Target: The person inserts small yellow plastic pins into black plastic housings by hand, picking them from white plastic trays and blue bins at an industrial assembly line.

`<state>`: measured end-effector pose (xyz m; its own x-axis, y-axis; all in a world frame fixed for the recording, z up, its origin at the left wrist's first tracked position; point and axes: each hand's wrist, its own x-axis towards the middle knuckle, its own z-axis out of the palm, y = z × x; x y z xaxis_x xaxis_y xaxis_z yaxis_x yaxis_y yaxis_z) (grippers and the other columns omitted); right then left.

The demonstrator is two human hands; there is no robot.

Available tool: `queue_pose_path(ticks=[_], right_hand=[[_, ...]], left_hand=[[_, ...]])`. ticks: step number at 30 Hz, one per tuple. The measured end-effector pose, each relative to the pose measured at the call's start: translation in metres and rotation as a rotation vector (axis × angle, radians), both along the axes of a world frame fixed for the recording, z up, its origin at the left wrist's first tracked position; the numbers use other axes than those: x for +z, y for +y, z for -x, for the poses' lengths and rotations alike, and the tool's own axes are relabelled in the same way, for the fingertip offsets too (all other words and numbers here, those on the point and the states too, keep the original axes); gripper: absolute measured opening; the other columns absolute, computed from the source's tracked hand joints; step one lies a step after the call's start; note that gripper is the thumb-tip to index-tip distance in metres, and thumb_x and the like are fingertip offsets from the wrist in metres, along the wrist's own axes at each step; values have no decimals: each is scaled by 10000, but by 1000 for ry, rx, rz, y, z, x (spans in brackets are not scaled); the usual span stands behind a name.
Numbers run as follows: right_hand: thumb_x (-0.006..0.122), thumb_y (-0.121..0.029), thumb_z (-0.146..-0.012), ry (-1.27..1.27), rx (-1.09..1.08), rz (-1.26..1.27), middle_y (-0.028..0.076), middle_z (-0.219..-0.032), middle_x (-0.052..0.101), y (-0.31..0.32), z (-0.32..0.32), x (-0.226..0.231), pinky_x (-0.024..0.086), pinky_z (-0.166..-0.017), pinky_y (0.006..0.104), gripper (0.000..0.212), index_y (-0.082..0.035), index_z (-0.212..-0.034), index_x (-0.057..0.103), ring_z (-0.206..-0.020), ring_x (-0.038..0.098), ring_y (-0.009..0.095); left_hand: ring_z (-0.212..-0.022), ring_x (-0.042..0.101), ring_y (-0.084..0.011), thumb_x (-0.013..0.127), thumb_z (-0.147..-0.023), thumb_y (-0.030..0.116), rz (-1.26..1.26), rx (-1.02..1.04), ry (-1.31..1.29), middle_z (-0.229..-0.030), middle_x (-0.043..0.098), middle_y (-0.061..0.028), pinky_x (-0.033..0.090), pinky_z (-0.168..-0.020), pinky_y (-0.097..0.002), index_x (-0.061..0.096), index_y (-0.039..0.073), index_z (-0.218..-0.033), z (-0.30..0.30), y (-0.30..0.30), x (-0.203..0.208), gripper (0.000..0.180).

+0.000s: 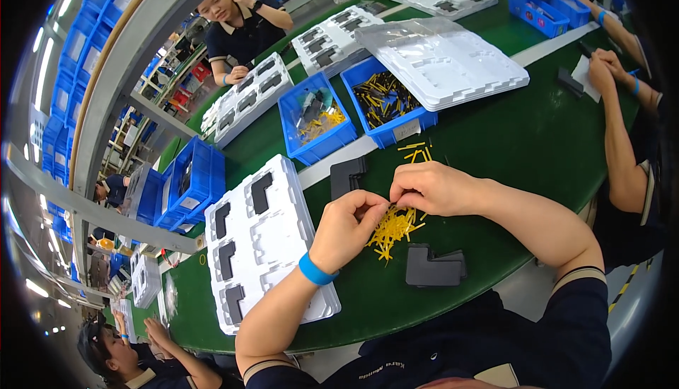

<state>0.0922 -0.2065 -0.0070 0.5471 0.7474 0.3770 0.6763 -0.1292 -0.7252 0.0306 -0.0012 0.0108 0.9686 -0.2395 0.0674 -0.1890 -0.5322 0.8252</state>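
My left hand (348,225), with a blue band on the wrist, and my right hand (437,189) meet fingertip to fingertip above a loose pile of short yellow strips (393,232). Both are closed in a pinch; anything between the fingers is too small or hidden to make out. Just beyond my left hand lies a stack of black L-shaped pieces (346,175). A second black stack (433,267) sits nearer to me, below the right hand. To the left, a white moulded tray (263,265) holds several black L-shaped pieces in its recesses.
Ahead stand a blue bin (320,150) of yellow strips and bags, and another blue bin (404,131) of black and yellow pieces. A white tray stack (467,71) overhangs it. Co-workers sit around the green table (544,145); a metal frame (99,212) rises at left.
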Motion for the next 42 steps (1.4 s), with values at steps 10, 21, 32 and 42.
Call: queue_pose_path(ticks=[10, 21, 32, 42], right_hand=[[630, -45, -802, -5, 15, -49, 100, -841, 562, 7, 1, 2, 469, -665, 353, 81, -8, -844, 572, -758, 585, 278], [591, 13, -843, 337, -43, -383, 42, -824, 531, 5, -2, 2, 478, -610, 226, 55, -2, -838, 539, -661, 569, 95], [627, -28, -808, 53, 26, -125, 75, -817, 561, 6, 1, 3, 460, -646, 313, 57, -10, -836, 581, -736, 574, 208], [629, -20, -795, 31, 34, -126, 89, -825, 543, 8, 5, 4, 456, -660, 323, 70, -6, -832, 571, -751, 565, 236]], left_hand=[[-670, 546, -46, 605, -877, 87, 29, 13, 42, -761, 620, -19, 451, -602, -194, 617, -32, -939, 5, 2, 0, 135], [-603, 562, -89, 627, -840, 92, -187, -23, -77, -677, 616, -53, 454, -560, -239, 625, -14, -888, 11, 0, 1, 116], [-661, 533, -60, 630, -865, 102, 47, -21, 52, -764, 585, -17, 445, -592, -216, 570, -5, -1061, 6, 1, 1, 232], [-633, 515, -68, 640, -834, 65, 31, -11, -14, -731, 577, -14, 443, -584, -216, 625, -12, -997, 7, -1, 4, 181]])
